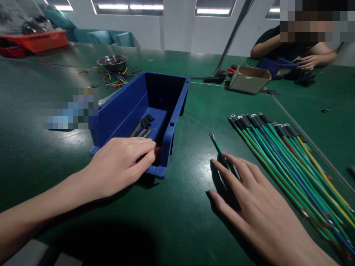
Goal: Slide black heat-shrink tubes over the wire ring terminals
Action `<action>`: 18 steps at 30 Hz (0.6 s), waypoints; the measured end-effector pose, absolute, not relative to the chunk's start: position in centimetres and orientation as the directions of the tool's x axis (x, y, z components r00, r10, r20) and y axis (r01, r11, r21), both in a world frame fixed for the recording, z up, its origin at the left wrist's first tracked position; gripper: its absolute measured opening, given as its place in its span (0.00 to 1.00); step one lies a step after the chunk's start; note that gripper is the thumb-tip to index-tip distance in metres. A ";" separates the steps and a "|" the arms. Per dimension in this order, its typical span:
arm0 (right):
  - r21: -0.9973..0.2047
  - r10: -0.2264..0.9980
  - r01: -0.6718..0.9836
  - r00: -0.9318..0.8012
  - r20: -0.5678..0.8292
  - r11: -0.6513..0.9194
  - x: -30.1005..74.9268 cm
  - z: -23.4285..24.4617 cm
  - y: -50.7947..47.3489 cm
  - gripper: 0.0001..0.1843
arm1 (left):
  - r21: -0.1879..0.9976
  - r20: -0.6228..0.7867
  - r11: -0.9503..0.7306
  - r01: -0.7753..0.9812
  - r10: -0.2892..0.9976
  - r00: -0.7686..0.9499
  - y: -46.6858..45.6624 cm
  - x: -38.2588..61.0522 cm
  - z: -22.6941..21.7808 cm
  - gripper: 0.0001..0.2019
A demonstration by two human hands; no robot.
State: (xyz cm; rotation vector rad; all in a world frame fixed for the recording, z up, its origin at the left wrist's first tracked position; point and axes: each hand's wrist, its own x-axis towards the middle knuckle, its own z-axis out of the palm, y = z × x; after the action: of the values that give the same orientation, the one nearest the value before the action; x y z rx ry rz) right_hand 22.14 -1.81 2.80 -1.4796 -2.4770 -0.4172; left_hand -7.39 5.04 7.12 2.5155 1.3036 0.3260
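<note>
My left hand (126, 162) reaches over the low front edge of a blue plastic bin (177, 111). Its thumb and index finger are pressed together; whatever they may hold is hidden. Just beyond the fingers, short black tubing pieces (145, 121) lie on the bin floor. My right hand (249, 199) is open, fingers spread and low over the table. Under its fingertips runs a green cable (217, 146) with a metal lug at its far end; the rest of the cable is hidden by the hand.
Right of my right hand lies a row of green, blue and yellow cables (280, 159) with black sleeves and lugs. Farther back are a cardboard box (249, 79), a metal bowl (112, 62), loose wires (118, 79) and an orange basket (41, 41). A person's hand (307, 62) rests across the table.
</note>
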 end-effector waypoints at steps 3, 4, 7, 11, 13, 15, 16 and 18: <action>0.124 0.827 0.886 -0.462 0.319 0.447 22.1 2.7 -1.8 0.32 | 0.360 0.058 -0.546 0.756 0.822 0.566 5.0 -7.4 7.2 0.17; 0.128 0.829 0.885 -0.464 0.311 0.448 22.1 2.7 -1.8 0.33 | 0.360 0.059 -0.547 0.755 0.822 0.567 5.0 -7.3 7.2 0.17; 0.146 0.830 0.879 -0.477 0.289 0.454 22.1 2.5 -1.8 0.35 | 0.359 0.069 -0.549 0.755 0.822 0.565 5.0 -7.4 7.1 0.17; 0.147 0.823 0.878 -0.479 0.305 0.456 22.2 2.6 -1.8 0.34 | 0.358 0.087 -0.560 0.747 0.816 0.571 4.9 -7.5 6.9 0.17; 0.140 0.823 0.881 -0.471 0.318 0.451 22.1 2.7 -1.8 0.33 | 0.354 0.094 -0.567 0.744 0.813 0.575 4.9 -7.6 6.8 0.17; 0.140 0.824 0.883 -0.469 0.319 0.448 22.1 2.7 -1.8 0.32 | 0.349 0.088 -0.563 0.749 0.815 0.572 4.9 -7.6 6.8 0.17; 0.144 0.823 0.882 -0.470 0.318 0.448 22.1 2.7 -1.8 0.32 | 0.349 0.080 -0.558 0.753 0.818 0.569 4.9 -7.6 6.8 0.17; 0.152 0.822 0.879 -0.476 0.313 0.451 22.1 2.6 -1.8 0.33 | 0.348 0.065 -0.544 0.763 0.826 0.560 4.9 -7.6 6.9 0.18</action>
State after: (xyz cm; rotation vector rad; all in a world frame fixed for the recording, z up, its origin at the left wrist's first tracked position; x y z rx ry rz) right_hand 22.10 -1.80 2.64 -1.4883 -2.5056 -0.4371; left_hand -7.56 4.91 6.85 2.5165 1.3159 0.3207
